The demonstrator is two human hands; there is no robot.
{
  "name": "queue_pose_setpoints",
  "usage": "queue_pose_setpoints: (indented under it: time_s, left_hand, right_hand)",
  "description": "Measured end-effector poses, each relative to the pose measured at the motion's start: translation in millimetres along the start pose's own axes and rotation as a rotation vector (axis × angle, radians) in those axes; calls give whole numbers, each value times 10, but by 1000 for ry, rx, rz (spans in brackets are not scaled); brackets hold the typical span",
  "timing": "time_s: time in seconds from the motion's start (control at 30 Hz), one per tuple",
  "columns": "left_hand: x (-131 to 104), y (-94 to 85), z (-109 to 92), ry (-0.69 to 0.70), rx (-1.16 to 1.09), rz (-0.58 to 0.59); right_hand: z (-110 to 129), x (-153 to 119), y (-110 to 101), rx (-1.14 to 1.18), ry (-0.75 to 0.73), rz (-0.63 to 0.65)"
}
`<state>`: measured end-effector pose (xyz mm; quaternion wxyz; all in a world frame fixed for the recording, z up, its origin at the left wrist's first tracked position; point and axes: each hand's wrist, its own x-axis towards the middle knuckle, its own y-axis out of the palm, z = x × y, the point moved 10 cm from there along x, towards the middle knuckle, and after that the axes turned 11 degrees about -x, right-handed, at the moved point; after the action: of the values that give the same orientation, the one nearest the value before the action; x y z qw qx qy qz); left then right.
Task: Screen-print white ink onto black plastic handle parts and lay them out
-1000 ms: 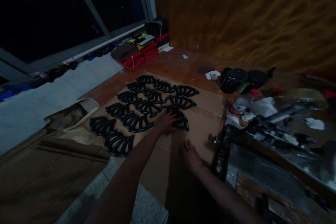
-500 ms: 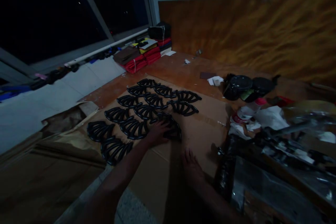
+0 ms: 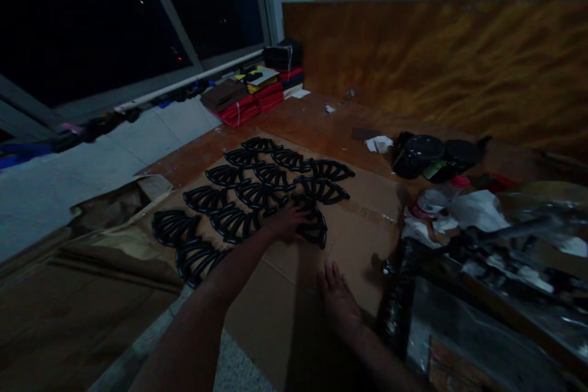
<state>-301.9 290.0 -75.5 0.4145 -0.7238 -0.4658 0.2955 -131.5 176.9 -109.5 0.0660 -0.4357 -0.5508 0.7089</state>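
Several black fan-shaped pieces (image 3: 261,195) with curved, tube-like ribs lie in rows on a flat cardboard sheet (image 3: 358,226). My left hand (image 3: 287,222) rests on the nearest-right fan-shaped piece (image 3: 316,226), its fingers stretched over the ribs and partly covering them. What the fingertips do between the ribs is hard to make out in the dim light. Lower right, my right hand (image 3: 340,300) lies flat on the cardboard with fingers apart and nothing in it. My left forearm passes over the edge of another fan-shaped piece (image 3: 197,259).
Plastic-wrapped items (image 3: 478,331) and crumpled white paper (image 3: 478,207) crowd the right side. Black round objects (image 3: 422,148) sit behind them. Folded red cloth (image 3: 243,111) is stacked near the window. A wooden board (image 3: 413,61) stands at the back; brown paper (image 3: 92,306) lies left.
My left hand has slid slightly to the right, and the fan-shaped piece under it has shifted right too. My right hand stays in nearly the same spot.
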Motion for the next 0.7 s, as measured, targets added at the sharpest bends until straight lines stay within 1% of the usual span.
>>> queue_pose_setpoints:
  time_s: [0.13, 0.27, 0.33, 0.4, 0.5, 0.6, 0.7]
  left_hand:
    - [-32, -20, 89, -7, -37, 4]
    - [-171, -77, 207, -97, -31, -56]
    - [-241, -80, 222, -132, -20, -64]
    - [-268, -74, 190, -139, -8, -55]
    - [-229, -69, 136, -157, 1, -34]
    - [-156, -59, 129, -213, 17, -34]
    - [-101, -54, 140, -279, 44, -75]
  right_hand:
    - [-3, 1, 18, 2, 1, -26]
    - [-1, -5, 21, -16, 0, -28]
    - [3, -1, 22, -21, -1, -42]
    - [-1, 8, 33, -36, 8, -57]
    - [-2, 21, 70, -31, 10, -61]
    - [5, 26, 98, -17, -3, -50]
    - [5, 24, 100, -20, -9, -45]
